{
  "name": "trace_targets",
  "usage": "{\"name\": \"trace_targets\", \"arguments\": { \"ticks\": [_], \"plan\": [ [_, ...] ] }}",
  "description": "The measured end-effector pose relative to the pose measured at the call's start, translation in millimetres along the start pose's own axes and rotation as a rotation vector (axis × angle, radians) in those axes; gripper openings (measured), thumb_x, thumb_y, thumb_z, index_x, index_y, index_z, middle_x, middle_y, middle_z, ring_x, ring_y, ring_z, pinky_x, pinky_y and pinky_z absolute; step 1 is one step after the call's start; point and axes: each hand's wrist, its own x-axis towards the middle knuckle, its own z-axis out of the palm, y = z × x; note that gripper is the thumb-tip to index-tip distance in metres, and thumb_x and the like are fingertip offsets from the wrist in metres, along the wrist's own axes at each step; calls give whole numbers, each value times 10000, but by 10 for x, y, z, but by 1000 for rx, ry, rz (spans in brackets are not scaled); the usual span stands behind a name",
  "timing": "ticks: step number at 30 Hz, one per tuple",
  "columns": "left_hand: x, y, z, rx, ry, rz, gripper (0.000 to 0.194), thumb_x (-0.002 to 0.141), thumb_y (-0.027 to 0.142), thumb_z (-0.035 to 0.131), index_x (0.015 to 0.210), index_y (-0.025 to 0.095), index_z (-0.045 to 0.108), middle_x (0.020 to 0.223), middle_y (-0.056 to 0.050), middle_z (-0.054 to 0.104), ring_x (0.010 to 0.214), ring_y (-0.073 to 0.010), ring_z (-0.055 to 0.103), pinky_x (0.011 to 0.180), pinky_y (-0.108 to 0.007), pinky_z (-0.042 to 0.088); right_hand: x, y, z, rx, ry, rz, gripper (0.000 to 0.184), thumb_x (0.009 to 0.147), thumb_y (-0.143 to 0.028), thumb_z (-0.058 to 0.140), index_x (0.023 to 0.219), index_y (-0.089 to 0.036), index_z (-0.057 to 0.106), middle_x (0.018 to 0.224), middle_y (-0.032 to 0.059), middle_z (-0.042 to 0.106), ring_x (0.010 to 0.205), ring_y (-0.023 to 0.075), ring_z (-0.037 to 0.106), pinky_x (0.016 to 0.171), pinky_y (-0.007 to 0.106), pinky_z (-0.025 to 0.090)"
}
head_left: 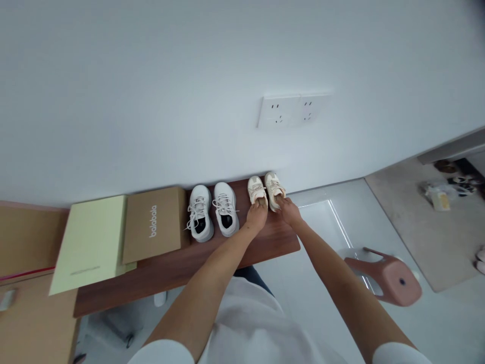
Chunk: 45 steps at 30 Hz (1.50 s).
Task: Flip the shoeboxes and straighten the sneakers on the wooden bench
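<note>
Two small cream sneakers stand side by side at the right end of a brown wooden board [273, 242], toes toward the wall. My left hand [257, 216] is closed on the heel of the left small sneaker [256, 188]. At the heel of the right small sneaker [273, 186], my right hand [289, 211] is closed too, its fingertips partly hidden in the opening. To the left is a larger white pair with laces: one white sneaker [199, 202] and another white sneaker [224, 199], both with dark insides.
Left of the shoes lie a brown shoe box [151, 222] and a pale yellow box [91, 237]. Wall sockets [291, 111] sit above the board. A pink stool [401, 280] stands on the floor at right, near a mat [401, 217] with shoes beyond.
</note>
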Motion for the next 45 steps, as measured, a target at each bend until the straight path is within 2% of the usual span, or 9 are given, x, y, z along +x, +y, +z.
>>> {"name": "trace_targets", "arguments": {
  "ticks": [6,15,22,26,29,33,38,41,45],
  "plan": [
    [76,-15,43,-12,10,-36,458,962,41,374,1410,58,468,1279,-242,633,1329,-272,520,1089,-398,391,24,-23,99,-11,-13,18,310,961,-207,559,1262,-156,615,1267,158,652,1215,277,535,993,329,440],
    [136,-29,87,3,-10,-35,345,973,80,391,1262,88,579,1193,-204,677,1251,-258,565,1091,-400,388,59,-94,198,-15,24,48,284,936,-162,565,1210,-168,639,1266,154,654,1230,286,522,977,342,441],
    [-39,63,-111,-35,95,76,293,972,132,430,1215,102,591,1198,-185,662,1165,-262,600,1040,-407,441,-87,-178,129,159,393,-65,268,961,-181,516,1188,-150,655,1211,164,671,1148,300,560,989,420,443],
    [-443,22,-368,-239,42,195,258,992,210,446,1159,200,642,1149,-97,702,1087,-223,647,971,-348,495,-300,-297,60,306,594,-199,291,995,-183,436,1192,-182,650,1179,137,684,1130,276,588,1006,441,455],
    [-919,-158,-464,-376,57,192,260,993,255,452,1113,227,681,1136,-66,732,1086,-213,663,985,-334,490,-554,-459,124,384,623,-229,284,1010,-221,429,1188,-201,650,1114,117,707,1052,261,629,972,431,487],
    [-1643,-534,-369,-428,35,-57,277,991,307,446,1082,238,698,1061,-53,765,999,-220,702,932,-324,501,-935,-754,405,470,515,-171,298,1009,-244,424,1156,-190,678,1036,114,733,942,249,670,901,393,528],
    [-2412,-959,-186,-429,11,-399,282,993,314,420,1001,233,690,1019,-54,773,961,-221,719,874,-310,490,-1268,-1169,760,694,345,-55,300,991,-285,440,1042,-212,726,1041,105,756,963,244,706,885,370,555],
    [-2681,-1106,-216,-423,26,-530,281,990,333,423,908,230,671,911,-50,768,896,-215,719,822,-295,474,-1339,-1379,831,747,198,-92,298,979,-305,455,994,-227,741,1017,87,769,940,234,718,865,348,551],
    [-2800,-1158,-340,-423,104,-572,324,995,359,396,797,224,615,860,-57,751,867,-216,705,801,-295,449,-1279,-1588,772,698,67,-172,307,970,-406,497,868,-234,730,824,52,760,728,201,694,697,285,490]
  ]
}}
